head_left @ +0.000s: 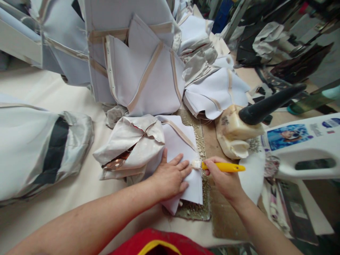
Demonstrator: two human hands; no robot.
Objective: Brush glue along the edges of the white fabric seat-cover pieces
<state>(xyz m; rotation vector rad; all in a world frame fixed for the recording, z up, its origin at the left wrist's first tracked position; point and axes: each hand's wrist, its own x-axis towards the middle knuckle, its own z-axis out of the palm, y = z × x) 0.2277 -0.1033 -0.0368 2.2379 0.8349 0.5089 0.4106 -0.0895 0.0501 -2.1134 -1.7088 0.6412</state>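
Note:
Spread flat, my left hand (pixel 170 177) presses on a white fabric panel (pixel 192 187) with a beige tape strip. My right hand (pixel 223 179) grips a yellow-handled brush (pixel 225 167), its pale bristles touching the panel's right edge. Beneath the panel lies a board (pixel 196 212) crusted with dried lumps. Joined to or lying against the panel on the left is a crumpled silvery-white fabric bundle (pixel 151 152), with a coppery lining showing through its opening.
Stacked white fabric pieces (pixel 148 74) rise behind the panel. A cream container (pixel 231 127) with a black cone-shaped object (pixel 271 104) stands at right, near a large white jug (pixel 316 148). Another fabric piece (pixel 26 148) lies at left. A dark flat case (pixel 296 209) is at lower right.

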